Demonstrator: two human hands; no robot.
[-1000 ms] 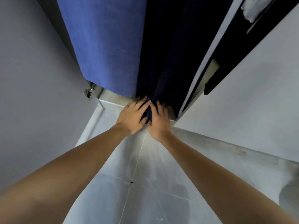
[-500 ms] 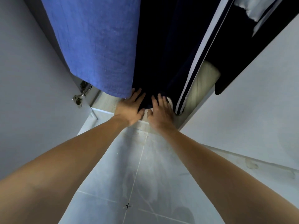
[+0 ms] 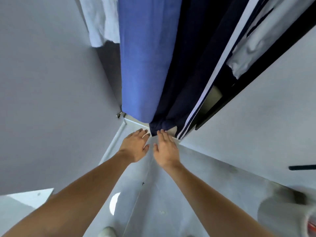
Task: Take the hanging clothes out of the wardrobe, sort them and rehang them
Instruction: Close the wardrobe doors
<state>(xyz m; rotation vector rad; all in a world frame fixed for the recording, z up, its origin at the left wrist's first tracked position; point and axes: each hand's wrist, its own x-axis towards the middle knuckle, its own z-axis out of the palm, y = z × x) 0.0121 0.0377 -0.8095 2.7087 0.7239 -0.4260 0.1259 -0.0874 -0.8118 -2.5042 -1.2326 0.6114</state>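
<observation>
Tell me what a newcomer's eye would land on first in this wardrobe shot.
The long bright blue fabric garment hanging in the middle of the open wardrobe draws the eye first, with the dark navy garment with white side stripes hanging just to its right. Below them, the bare left hand and right hand reach side by side toward the navy hem, fingers straight.

Clothes hang in a row inside the wardrobe (image 3: 256,93): a shirt (image 3: 100,23) at far left, a long garment (image 3: 147,57) to its right, then striped trousers (image 3: 191,79), and another shirt (image 3: 253,45) at far right. The wardrobe's open doors (image 3: 51,82) stand on either side. Both hands reach forward above the floor (image 3: 153,194), the left hand (image 3: 135,146) just beside the right hand (image 3: 165,149). The right hand's fingers (image 3: 161,133) seem to touch the trouser hem; the left hand lies just left of it.
</observation>
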